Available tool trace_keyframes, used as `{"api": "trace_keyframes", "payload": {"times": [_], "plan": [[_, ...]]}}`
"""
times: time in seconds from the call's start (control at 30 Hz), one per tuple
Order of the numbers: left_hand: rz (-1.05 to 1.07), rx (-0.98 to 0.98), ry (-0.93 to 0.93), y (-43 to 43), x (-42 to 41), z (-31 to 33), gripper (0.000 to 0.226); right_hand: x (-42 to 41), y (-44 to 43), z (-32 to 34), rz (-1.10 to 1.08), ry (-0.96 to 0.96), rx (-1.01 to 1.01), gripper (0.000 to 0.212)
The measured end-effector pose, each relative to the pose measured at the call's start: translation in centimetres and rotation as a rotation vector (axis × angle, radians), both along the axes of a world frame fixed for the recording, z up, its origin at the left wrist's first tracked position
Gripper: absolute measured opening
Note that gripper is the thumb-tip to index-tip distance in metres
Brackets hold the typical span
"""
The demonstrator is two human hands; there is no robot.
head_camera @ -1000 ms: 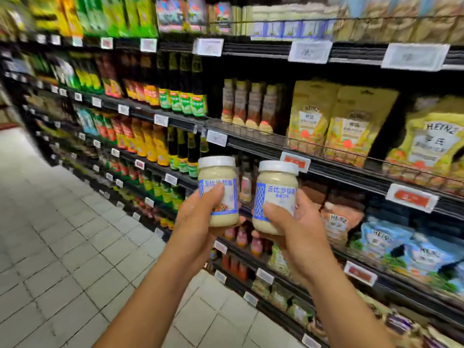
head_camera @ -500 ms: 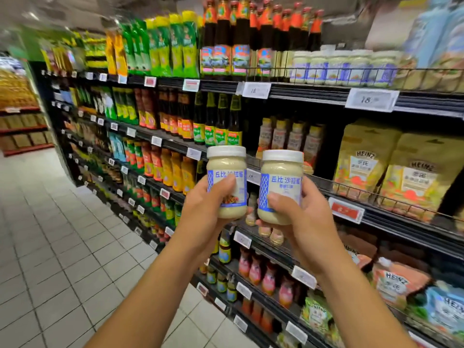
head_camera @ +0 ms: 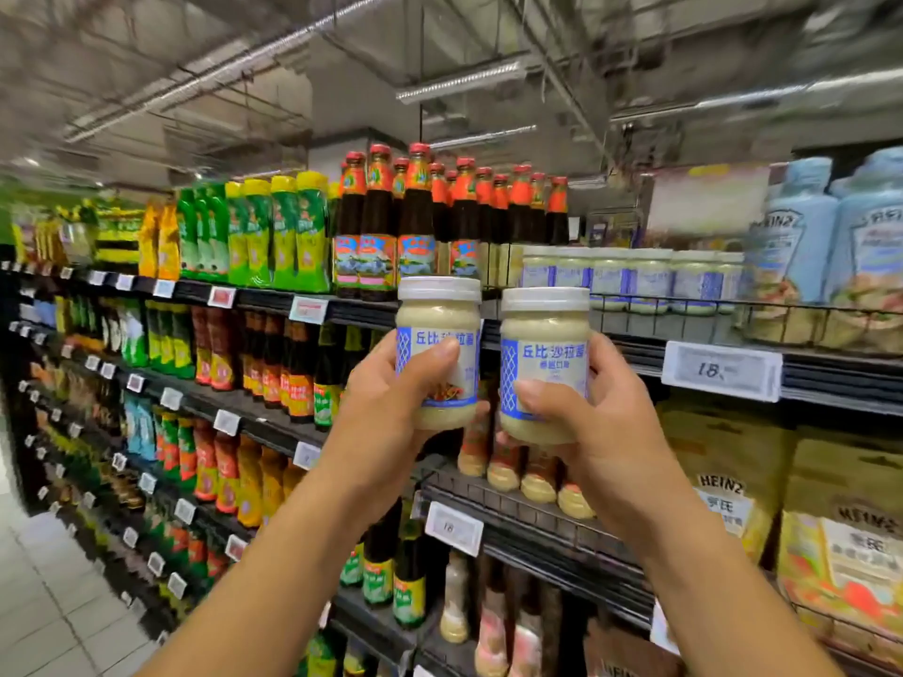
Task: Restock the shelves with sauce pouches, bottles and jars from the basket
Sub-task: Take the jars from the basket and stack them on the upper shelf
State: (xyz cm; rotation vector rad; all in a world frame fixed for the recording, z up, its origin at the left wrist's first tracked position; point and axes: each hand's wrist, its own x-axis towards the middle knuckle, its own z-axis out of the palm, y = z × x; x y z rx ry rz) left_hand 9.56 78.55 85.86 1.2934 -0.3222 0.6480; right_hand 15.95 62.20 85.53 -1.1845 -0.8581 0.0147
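Note:
My left hand [head_camera: 391,412] grips a cream-filled jar [head_camera: 438,315] with a white lid and a blue-and-white label. An identical jar [head_camera: 545,329] is held upright in my right hand [head_camera: 591,422]. Both jars are side by side at chest height, in front of the top shelf edge [head_camera: 635,344]. A row of matching jars [head_camera: 630,280] stands behind a wire rail on that top shelf, just right of and above the held jars. The basket is out of view.
Dark sauce bottles with red caps [head_camera: 415,222] stand left of the shelf jars. Pale blue Heinz bottles [head_camera: 830,237] fill the top right. Yellow Heinz pouches [head_camera: 782,505] sit below. A price tag reading 18 [head_camera: 720,371] hangs on the shelf edge. Tiled aisle floor [head_camera: 44,603] lies at lower left.
Both hands have lifted the jars upward and my view has tilted up. The top shelf with its matching jars and the ceiling now show.

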Motion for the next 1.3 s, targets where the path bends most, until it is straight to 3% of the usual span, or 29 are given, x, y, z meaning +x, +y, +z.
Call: {"api": "trace_keyframes", "payload": {"times": [0.23,0.7,0.97,1.1,1.2,1.3], "plan": [[-0.15,0.067,-0.105,2.6,6.2,4.9,0.047,4.5,1.4,5.5,0.001,-0.092,-0.084,0.062],[-0.245,0.256,-0.14,10.8,17.1,12.3,0.052,10.7,6.3,13.2,-0.436,-0.24,-0.212,0.054],[-0.292,0.428,-0.091,13.4,23.4,15.2,0.04,14.2,7.5,15.0,-0.694,-0.206,-0.359,0.051],[-0.317,0.48,-0.032,13.3,25.6,14.8,0.035,15.6,7.2,15.0,-0.798,-0.183,-0.459,0.023],[-0.257,0.547,-0.011,12.9,27.3,14.2,0.028,16.7,6.6,15.3,-0.882,-0.121,-0.6,0.014],[-0.214,0.61,0.051,12.3,28.9,13.4,0.032,17.4,6.2,15.7,-0.875,-0.063,-0.745,0.03]]}}
